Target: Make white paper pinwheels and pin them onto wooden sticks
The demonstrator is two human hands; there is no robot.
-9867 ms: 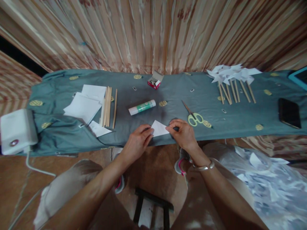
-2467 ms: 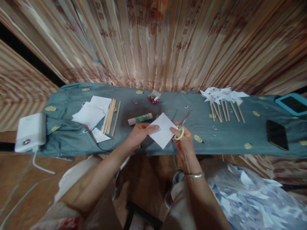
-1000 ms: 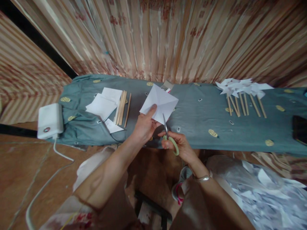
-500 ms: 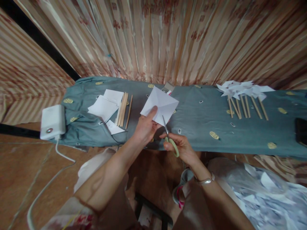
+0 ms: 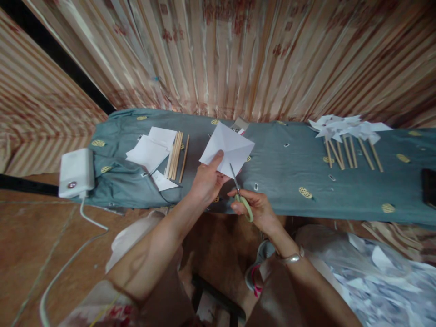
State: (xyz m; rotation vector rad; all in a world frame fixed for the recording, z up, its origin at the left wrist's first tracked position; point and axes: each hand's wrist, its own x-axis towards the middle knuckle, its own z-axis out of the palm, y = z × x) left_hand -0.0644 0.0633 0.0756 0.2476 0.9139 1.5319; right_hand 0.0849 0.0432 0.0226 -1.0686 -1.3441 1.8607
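Observation:
My left hand point(image 5: 207, 180) pinches a creased white paper square point(image 5: 226, 147) by its lower edge, thumb on top. In my right hand point(image 5: 257, 209) are scissors point(image 5: 244, 205) with pale green handles, their blades at the paper's lower right edge. White sheets point(image 5: 148, 152) lie at the left beside a row of wooden sticks point(image 5: 175, 156), with a smaller paper piece point(image 5: 163, 180) below them. Several paper pinwheels point(image 5: 347, 127) on wooden sticks lie together at the right.
A green cloth point(image 5: 286, 170) covers the long surface. A white power device point(image 5: 76, 172) with a cable sits at its left end. Behind the held paper is a small box point(image 5: 240, 124). A dark object point(image 5: 429, 186) lies far right, above a plastic bag of paper point(image 5: 381, 277).

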